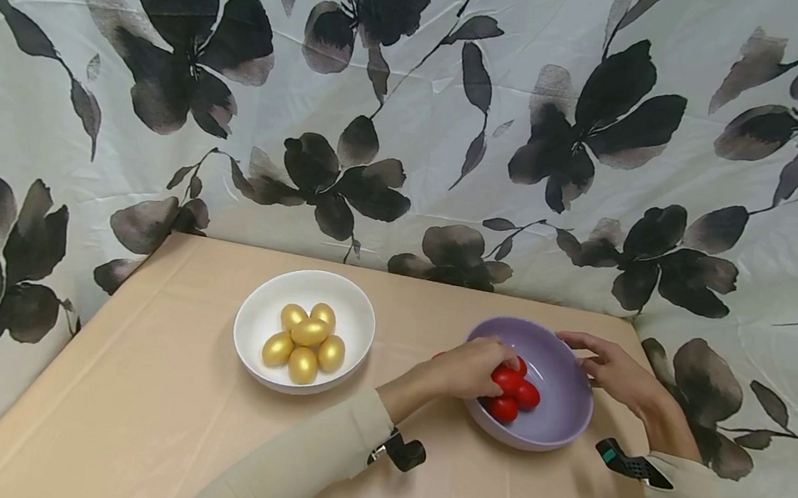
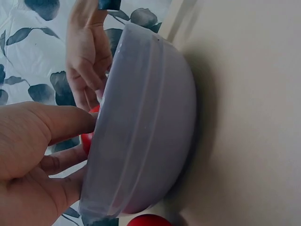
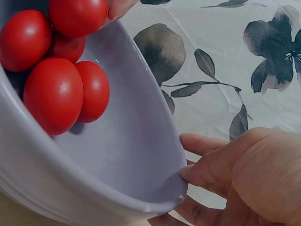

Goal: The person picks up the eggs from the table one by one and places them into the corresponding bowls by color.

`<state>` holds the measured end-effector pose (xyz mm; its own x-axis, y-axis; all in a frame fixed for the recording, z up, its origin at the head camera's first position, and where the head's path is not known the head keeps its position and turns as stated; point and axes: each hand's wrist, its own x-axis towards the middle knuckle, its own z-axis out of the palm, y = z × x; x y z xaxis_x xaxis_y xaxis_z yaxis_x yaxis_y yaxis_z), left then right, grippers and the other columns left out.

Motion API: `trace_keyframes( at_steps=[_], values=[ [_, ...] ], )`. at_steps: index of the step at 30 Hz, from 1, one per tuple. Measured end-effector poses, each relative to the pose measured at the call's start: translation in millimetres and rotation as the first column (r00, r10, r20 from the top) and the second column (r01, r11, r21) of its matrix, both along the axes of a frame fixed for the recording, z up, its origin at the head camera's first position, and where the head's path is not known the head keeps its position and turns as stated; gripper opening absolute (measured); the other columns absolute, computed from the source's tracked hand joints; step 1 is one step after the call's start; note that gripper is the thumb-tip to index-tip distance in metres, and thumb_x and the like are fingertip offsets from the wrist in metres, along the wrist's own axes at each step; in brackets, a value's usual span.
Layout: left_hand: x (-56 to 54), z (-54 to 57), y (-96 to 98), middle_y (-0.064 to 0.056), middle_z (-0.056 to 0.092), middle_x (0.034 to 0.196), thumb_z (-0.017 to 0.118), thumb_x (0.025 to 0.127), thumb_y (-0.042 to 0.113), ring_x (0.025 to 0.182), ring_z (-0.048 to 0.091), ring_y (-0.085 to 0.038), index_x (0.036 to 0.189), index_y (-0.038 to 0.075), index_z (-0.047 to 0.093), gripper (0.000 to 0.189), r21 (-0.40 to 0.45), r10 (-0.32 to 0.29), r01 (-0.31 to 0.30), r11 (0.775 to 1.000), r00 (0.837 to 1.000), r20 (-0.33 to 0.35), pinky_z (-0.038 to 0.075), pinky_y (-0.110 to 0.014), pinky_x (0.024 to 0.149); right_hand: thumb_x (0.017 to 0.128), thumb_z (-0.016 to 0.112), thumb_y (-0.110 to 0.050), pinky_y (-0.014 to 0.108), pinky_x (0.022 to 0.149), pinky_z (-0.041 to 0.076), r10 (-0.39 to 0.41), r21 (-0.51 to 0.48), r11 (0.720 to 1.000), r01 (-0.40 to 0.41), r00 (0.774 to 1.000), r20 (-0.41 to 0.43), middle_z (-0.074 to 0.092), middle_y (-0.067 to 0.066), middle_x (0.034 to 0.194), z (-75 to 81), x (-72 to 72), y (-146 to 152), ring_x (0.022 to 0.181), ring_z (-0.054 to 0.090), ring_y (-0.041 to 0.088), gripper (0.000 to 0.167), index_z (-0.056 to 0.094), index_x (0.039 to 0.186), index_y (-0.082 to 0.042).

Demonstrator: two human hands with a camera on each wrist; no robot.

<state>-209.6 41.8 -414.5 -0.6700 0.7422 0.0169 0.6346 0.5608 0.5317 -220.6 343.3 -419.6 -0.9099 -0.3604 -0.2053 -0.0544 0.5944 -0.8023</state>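
Observation:
A purple bowl [image 1: 567,406] on the right side of the table holds several red eggs [image 3: 54,94], bunched toward its left side. My left hand [image 1: 470,368] reaches over the left rim and pinches a red egg [image 3: 77,16] above the others. In the left wrist view, the thumb and fingers stand around a red egg [image 2: 87,141], partly hidden by the bowl wall. At the far right rim, my right hand [image 1: 617,374] grips the bowl, thumb at the edge and fingers outside. Another red egg [image 2: 149,220] lies outside the bowl, mostly hidden behind the left hand in the head view.
To the left stands a white bowl [image 1: 252,331] with several gold eggs [image 1: 303,365] piled in it. Both bowls rest on a pale wood-coloured table [image 1: 144,401]. A flower-printed cloth [image 1: 450,205] hangs behind the table and along its sides.

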Motion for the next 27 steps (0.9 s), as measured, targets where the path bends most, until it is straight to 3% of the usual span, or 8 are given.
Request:
trace_keyframes(
  at_steps=[4, 8, 13, 16, 21, 27],
  values=[
    [-2.6, 1.4, -6.1, 0.001, 0.066, 0.122, 0.075, 0.091, 0.014, 0.116, 0.055, -0.011, 0.126, 0.013, 0.069, 0.035, 0.037, -0.015, 0.015, 0.999, 1.000, -0.004, 0.044, -0.017, 0.101, 0.100, 0.040, 0.006, 0.056, 0.094, 0.055, -0.002, 0.001, 1.000, 0.002, 1.000, -0.002, 0.043, 0.031, 0.149, -0.8, 0.3, -1, 0.119, 0.062, 0.045, 0.054, 0.045, 0.152, -0.008],
    [-7.5, 5.1, -16.7, -0.004, 0.067, 0.123, 0.074, 0.092, 0.011, 0.115, 0.061, -0.015, 0.127, 0.007, 0.068, 0.036, 0.143, -0.016, 0.013, 0.990, 1.000, 0.022, 0.048, -0.017, 0.099, 0.100, 0.040, 0.006, 0.056, 0.094, 0.055, -0.004, 0.001, 1.000, 0.004, 1.000, -0.009, 0.044, 0.031, 0.148, -0.5, 1.0, -1, 0.119, 0.062, 0.045, 0.053, 0.045, 0.151, -0.007],
    [-15.1, 9.9, -36.0, -0.006, 0.064, 0.122, 0.072, 0.091, 0.004, 0.113, 0.065, -0.020, 0.125, 0.006, 0.068, 0.034, 0.327, 0.052, -0.080, 0.942, 0.994, 0.095, 0.054, -0.025, 0.096, 0.099, 0.040, 0.007, 0.055, 0.093, 0.056, -0.004, 0.004, 1.000, 0.004, 1.000, -0.012, 0.044, 0.031, 0.147, 0.0, 1.1, -1, 0.117, 0.063, 0.044, 0.053, 0.046, 0.151, -0.006],
    [-21.1, 9.2, -45.9, -0.006, 0.063, 0.124, 0.073, 0.091, 0.002, 0.114, 0.066, -0.024, 0.124, 0.007, 0.068, 0.034, 0.391, 0.113, -0.156, 0.907, 0.985, 0.132, 0.056, -0.029, 0.095, 0.099, 0.040, 0.007, 0.056, 0.093, 0.056, -0.005, 0.005, 1.000, 0.005, 1.000, -0.004, 0.043, 0.032, 0.147, 0.5, 0.7, -1, 0.117, 0.063, 0.044, 0.053, 0.046, 0.151, -0.006],
    [-29.0, 3.2, -55.3, -0.009, 0.064, 0.126, 0.073, 0.091, 0.002, 0.116, 0.065, -0.031, 0.126, 0.007, 0.067, 0.036, 0.420, 0.182, -0.238, 0.876, 0.968, 0.170, 0.055, -0.035, 0.098, 0.100, 0.040, 0.006, 0.056, 0.093, 0.056, -0.010, 0.007, 1.000, 0.010, 1.000, -0.004, 0.043, 0.032, 0.147, 1.6, 1.0, -2, 0.118, 0.062, 0.046, 0.053, 0.045, 0.151, -0.005],
    [-32.2, -5.8, -61.0, -0.008, 0.063, 0.127, 0.072, 0.090, 0.001, 0.116, 0.065, -0.027, 0.127, 0.007, 0.066, 0.038, 0.377, 0.221, -0.275, 0.885, 0.958, 0.182, 0.054, -0.037, 0.100, 0.099, 0.040, 0.007, 0.057, 0.092, 0.056, -0.013, 0.020, 1.000, 0.014, 1.000, -0.016, 0.044, 0.032, 0.147, 2.2, 1.4, -3, 0.118, 0.062, 0.048, 0.053, 0.046, 0.150, -0.005]
  ],
)
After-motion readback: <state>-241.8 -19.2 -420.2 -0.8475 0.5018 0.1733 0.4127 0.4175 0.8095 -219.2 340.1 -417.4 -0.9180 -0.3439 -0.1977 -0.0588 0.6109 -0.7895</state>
